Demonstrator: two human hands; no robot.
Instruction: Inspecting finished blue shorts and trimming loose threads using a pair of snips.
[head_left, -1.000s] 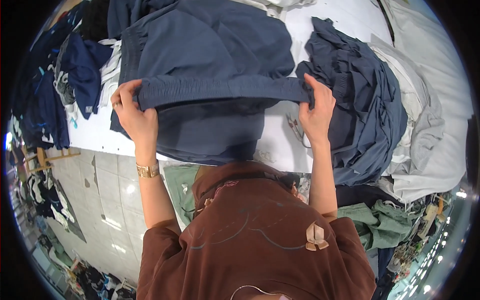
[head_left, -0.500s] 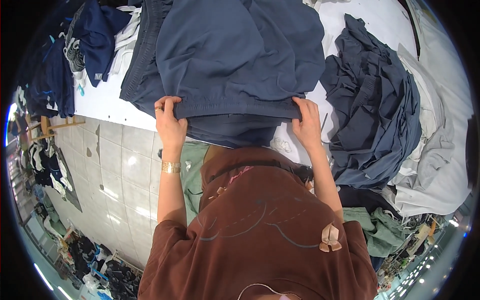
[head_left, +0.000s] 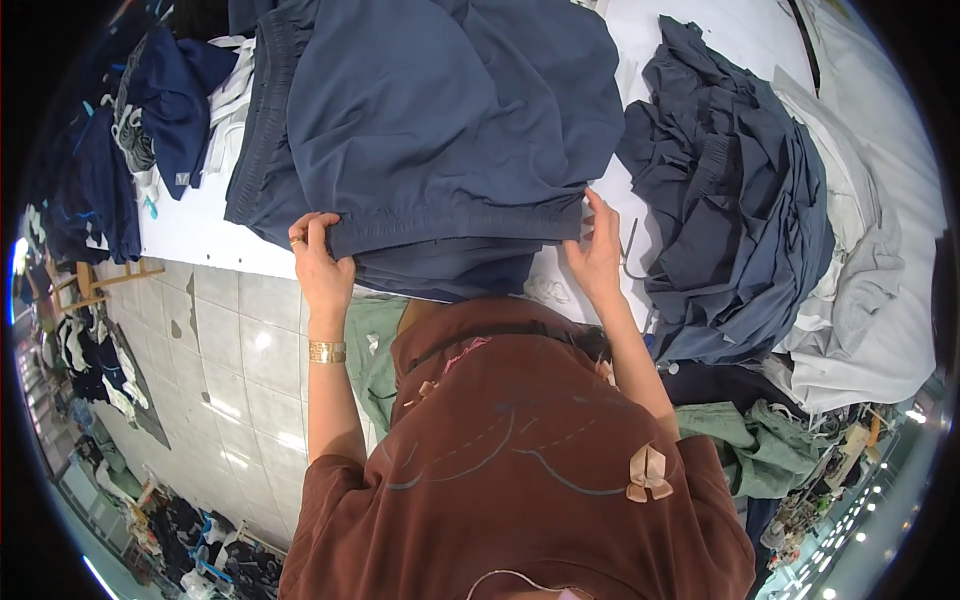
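A dark blue garment (head_left: 450, 110) with a gathered elastic waistband lies on the white table, its waistband toward me. My left hand (head_left: 322, 262) pinches the left end of that waistband, thumb below and fingers on top. At the right end, my right hand (head_left: 598, 250) has its thumb and index finger around the waistband's corner, with the other fingers slightly spread. More dark blue fabric (head_left: 430, 275) lies folded under the waistband, at the table's near edge. The garment's far part runs out of view at the top.
A crumpled pile of dark blue garments (head_left: 735, 210) is on the right, beside pale grey cloth (head_left: 870, 340). A thin dark tool (head_left: 630, 250) lies by my right hand, near a white scrap (head_left: 546, 290). Navy clothing (head_left: 180, 110) and white strips (head_left: 230, 110) sit at the far left.
The whole view has shifted a little, so most things appear further left. The waistband now slants slightly, right end higher, and my right fingers are a bit more spread.
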